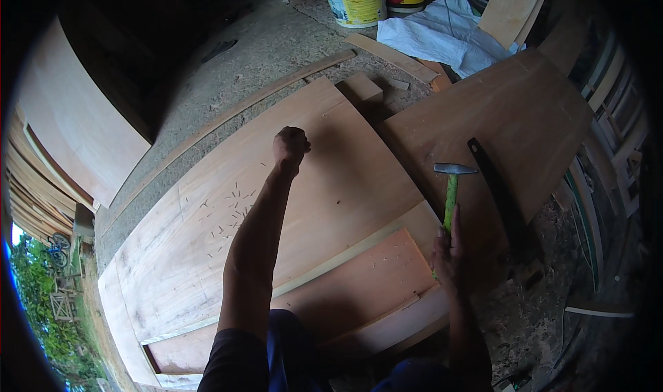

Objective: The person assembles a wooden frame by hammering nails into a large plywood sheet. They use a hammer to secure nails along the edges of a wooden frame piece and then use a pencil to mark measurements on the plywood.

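My right hand [449,250] grips a hammer [451,195] by its bright green handle, the steel head pointing away from me. The hammer is over the right edge of a large pale wooden panel [345,185]. Stretched out over the panel's far part, my left hand [291,147] is closed in a fist, and whatever is in it is hidden. Many loose nails [231,205] lie scattered on the panel, left of my left forearm. Along the near side, wooden strips frame a reddish recessed board [366,274].
Right of the panel, a dark curved tool like a handsaw [494,192] lies on a brown board [428,126]. A wood block [360,88] sits by the far corner. Beyond are a yellow-white bucket [352,2] and a white sack [449,33]. Plywood sheets [72,122] stand at the left.
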A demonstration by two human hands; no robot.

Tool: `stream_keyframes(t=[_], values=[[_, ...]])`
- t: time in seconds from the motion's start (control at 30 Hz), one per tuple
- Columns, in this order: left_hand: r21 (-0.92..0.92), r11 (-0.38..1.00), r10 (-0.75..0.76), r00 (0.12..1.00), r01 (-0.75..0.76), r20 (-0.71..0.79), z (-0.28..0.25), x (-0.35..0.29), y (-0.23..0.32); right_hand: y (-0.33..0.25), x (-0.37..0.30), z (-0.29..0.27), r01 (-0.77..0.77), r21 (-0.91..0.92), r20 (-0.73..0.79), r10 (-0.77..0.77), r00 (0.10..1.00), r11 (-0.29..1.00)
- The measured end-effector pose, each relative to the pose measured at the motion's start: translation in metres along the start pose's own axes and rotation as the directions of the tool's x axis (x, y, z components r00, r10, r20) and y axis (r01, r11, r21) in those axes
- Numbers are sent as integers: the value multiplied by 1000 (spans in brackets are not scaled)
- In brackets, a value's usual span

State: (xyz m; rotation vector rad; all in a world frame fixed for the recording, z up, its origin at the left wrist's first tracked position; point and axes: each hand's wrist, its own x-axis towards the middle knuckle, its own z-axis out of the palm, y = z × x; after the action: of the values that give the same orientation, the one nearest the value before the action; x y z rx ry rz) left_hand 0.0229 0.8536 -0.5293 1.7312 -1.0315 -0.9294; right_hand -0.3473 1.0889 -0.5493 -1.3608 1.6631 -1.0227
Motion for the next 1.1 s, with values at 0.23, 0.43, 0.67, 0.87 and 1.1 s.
stream_keyframes(t=[0.23,0.43,0.67,0.87,1.1], values=[[-207,978,22,1000,-25,-18,76,51,9,1,-4,3,7,71,16,-9,1000,997],[68,971,239,946,-230,-217,103,77,4,10,-7,2,11,-50,10,-11,1000,999],[466,866,310,926,-181,-217,125,85,20,0,0,1,120,-163,38,-115,993,979],[512,848,309,914,-139,-263,124,89,15,-79,112,57,386,-274,188,-345,920,881],[497,838,369,905,-225,-213,126,86,14,-121,215,118,457,-359,285,-371,884,814]])
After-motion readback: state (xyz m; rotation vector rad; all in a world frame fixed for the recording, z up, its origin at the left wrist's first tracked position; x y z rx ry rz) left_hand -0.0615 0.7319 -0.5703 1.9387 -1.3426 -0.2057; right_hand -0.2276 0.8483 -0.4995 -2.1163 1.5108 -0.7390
